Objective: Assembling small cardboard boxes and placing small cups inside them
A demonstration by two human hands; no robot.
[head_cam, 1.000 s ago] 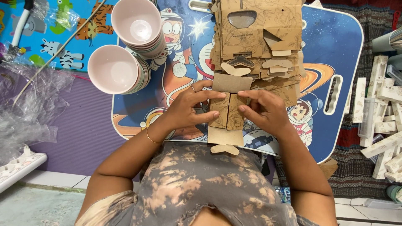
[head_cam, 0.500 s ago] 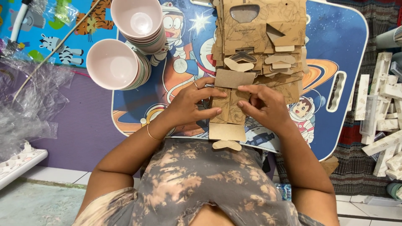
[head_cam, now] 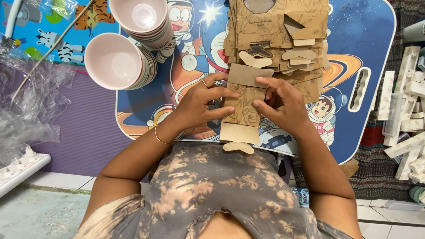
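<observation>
Your left hand (head_cam: pixel 198 104) and right hand (head_cam: pixel 283 106) both pinch the cardboard box blank (head_cam: pixel 241 108), close together over the blue table (head_cam: pixel 367 26), just below the cardboard stack (head_cam: pixel 274 31). Pink bowls (head_cam: pixel 117 59) sit left of the stack.

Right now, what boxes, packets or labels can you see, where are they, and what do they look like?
Cardboard box blank: held in both hands, centre; brown, flat, line-printed.
Stack of blanks: behind it on the table; brown, die-cut flaps.
White cartons: right edge; long, narrow, piled loosely.
Bottle label: by the right elbow; blue and white.
</observation>
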